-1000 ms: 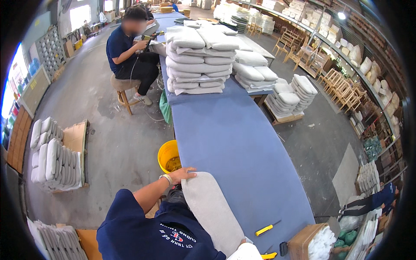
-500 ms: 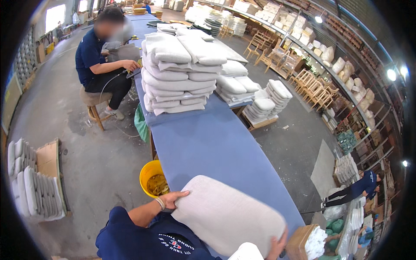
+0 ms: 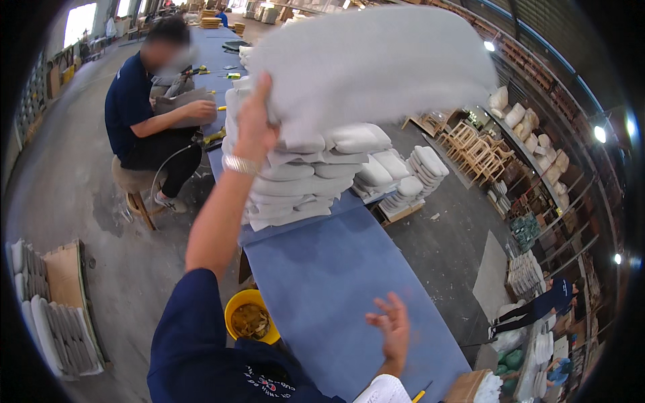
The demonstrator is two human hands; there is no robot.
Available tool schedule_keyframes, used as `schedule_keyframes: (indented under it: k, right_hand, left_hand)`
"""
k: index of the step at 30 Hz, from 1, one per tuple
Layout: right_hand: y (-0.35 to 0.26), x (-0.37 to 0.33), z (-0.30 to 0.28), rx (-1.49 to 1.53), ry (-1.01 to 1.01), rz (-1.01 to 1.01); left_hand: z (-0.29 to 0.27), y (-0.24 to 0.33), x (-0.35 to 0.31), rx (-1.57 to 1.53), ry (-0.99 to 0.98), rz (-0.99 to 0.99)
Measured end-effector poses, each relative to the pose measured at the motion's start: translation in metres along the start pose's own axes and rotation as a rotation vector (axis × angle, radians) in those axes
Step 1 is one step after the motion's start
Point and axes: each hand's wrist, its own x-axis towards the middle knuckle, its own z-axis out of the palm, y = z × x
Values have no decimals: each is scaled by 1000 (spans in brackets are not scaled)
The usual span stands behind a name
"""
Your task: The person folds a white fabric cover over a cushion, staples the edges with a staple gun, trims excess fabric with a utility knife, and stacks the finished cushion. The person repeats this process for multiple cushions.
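My left hand [image 3: 254, 124] grips one end of a light grey fabric-covered seat cushion [image 3: 376, 67], thumb up along its edge. The cushion is raised at arm's length, above and in front of the tall stack of similar cushions [image 3: 295, 191] on the blue table [image 3: 316, 269]. It hides the top of that stack, and its far end is smeared by motion. Lower right, my right hand [image 3: 392, 329] is held above the table with its fingers apart and nothing in them.
A yellow bucket of scraps [image 3: 250, 316] stands left of the table. Beyond it a co-worker [image 3: 144, 114] sits on a stool, handling grey fabric. More cushions [image 3: 64, 336] are piled on the floor at left. A cardboard box [image 3: 467, 386] stands near right; wooden chair frames [image 3: 474, 151] lie farther off.
My left hand has lifted the cushion from low over the near table up and forward to the stack. My right hand has let go of its other end and moved left.
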Motion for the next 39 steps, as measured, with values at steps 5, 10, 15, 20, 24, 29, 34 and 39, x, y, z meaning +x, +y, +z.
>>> schedule_keyframes:
  k: [5, 10, 15, 20, 24, 29, 34, 39]
  right_hand:
    - [160, -47, 5, -46, 94, 435]
    - [282, -119, -21, -47, 170, 649]
    - [299, -129, 2, -337, 102, 792]
    - [331, -153, 6, -551, 9, 762]
    - [281, -153, 37, -528, 56, 865]
    - [286, -146, 42, -582, 75, 723]
    - [276, -106, 45, -499, 20, 720]
    - [261, -96, 6, -610, 124, 642]
  left_hand:
    - [1, 62, 130, 190, 86, 279]
    - [-15, 43, 197, 282, 259, 234]
    - [-123, 0, 272, 510, 327, -32]
    - [-252, -29, 338, 1265, 597, 277]
    - [-281, -35, 328, 1368, 411, 191]
    - [-252, -64, 299, 1285, 612, 198]
    - [-258, -13, 344, 1803, 506, 705]
    - [-111, -40, 211, 1760, 40, 1154]
